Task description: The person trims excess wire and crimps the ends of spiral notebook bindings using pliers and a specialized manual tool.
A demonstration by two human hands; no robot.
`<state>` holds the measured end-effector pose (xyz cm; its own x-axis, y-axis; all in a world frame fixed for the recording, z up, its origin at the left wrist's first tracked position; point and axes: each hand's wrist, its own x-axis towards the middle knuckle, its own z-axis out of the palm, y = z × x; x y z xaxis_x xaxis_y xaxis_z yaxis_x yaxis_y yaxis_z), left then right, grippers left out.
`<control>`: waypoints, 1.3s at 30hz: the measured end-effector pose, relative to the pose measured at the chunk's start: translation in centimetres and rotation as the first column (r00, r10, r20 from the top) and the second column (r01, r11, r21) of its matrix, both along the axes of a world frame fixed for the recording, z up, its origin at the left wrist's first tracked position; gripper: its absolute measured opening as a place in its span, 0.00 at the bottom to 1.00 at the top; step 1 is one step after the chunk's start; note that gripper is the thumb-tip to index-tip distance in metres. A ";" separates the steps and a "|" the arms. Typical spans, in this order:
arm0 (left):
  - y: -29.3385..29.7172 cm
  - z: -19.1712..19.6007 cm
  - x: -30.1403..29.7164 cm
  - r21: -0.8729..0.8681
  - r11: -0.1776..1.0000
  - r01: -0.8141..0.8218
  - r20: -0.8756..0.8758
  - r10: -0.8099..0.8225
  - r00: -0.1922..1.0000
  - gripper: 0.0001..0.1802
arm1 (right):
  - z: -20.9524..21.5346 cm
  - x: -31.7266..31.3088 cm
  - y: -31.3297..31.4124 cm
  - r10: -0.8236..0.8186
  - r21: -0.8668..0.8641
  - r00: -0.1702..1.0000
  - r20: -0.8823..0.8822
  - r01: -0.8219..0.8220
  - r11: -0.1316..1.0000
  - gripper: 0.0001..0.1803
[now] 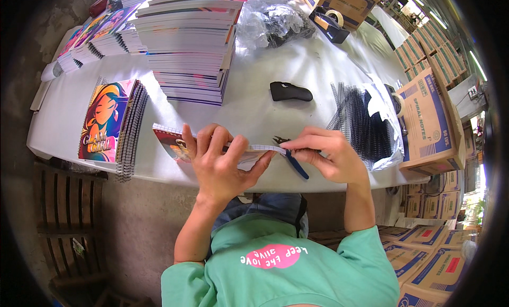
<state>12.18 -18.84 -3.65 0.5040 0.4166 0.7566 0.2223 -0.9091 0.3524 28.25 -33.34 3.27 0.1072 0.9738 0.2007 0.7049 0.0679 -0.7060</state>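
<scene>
A long table under a white cloth [249, 84] fills the view. On it rises a tall stack of loose page blocks [191, 52], with a brown cardboard carton [429, 121] at the right end. Nearer in lies a heap of black spiral binding coils [363, 126] in white wrapping; at the left, a pile of coil-bound notebooks with a bright illustrated cover [106, 121].

A thin notebook with a dark reddish cover [170, 141] is held up at the near edge, between the hands. The left hand [220, 161] clamps it between thumb and fingers; the right hand [323, 154] has thumb and forefinger closed at its right end, on paper or coil I cannot tell. Just beside lie blue-handled pliers [297, 166].

The step looks like fitting or finishing the binding; the next move likely calls for a steady left hold and fine fingertip work.
</scene>
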 end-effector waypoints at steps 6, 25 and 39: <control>0.1 -0.9 -0.8 0.061 0.995 -0.079 0.003 0.079 0.997 0.26 | 0.5 -2.0 0.5 -0.180 -0.227 0.962 -0.204 0.132 0.965 0.19; 0.1 -0.5 -0.5 -0.008 0.988 -0.156 0.026 0.156 0.987 0.31 | -0.8 -0.7 1.0 -0.090 -0.129 0.995 0.037 0.094 0.987 0.12; -0.6 -1.3 -0.9 -0.070 0.997 -0.032 0.105 0.039 0.994 0.32 | -11.4 10.5 3.8 -0.166 0.147 0.906 -0.389 0.239 0.960 0.21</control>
<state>11.29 -19.44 -4.94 0.4063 0.4850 0.7744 0.2125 -0.8744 0.4362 38.79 -29.52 -8.15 0.3997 0.8715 0.2842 0.4090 0.1079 -0.9061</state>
